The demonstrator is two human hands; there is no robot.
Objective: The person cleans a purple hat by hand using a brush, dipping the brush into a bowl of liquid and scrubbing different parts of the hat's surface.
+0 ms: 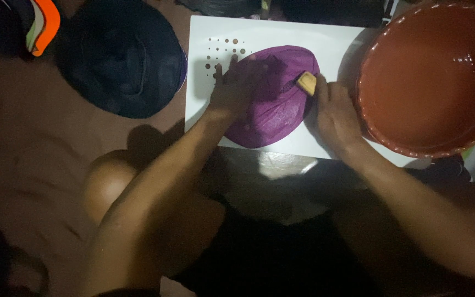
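From the head camera, looking down, a white board (331, 41) lies flat on the brown floor (39, 137), with a scatter of small round holes near its far left corner. A purple cloth (279, 110) is spread over the middle of the board, bunched into a rounded shape.

The left hand (237, 82) lies palm down on the left part of the cloth, its fingers spread apart and flat, pressing the fabric against the board. The right hand (333, 113) rests at the right edge of the cloth; its fingers are closed on a small yellowish bar (307, 82), which touches the cloth's far right side.

Just right of the board, overlapping its edge, stands a large red-brown basin (432, 77) with a pale dotted rim. To the far left of the board a dark round heap of cloth (122, 55) lies on the floor, and beyond it, in the far left corner, some orange and pale curved pieces (44, 25) show. The person's bare knee (108, 181) appears near, left of the forearms, and the lower part of the view is dark
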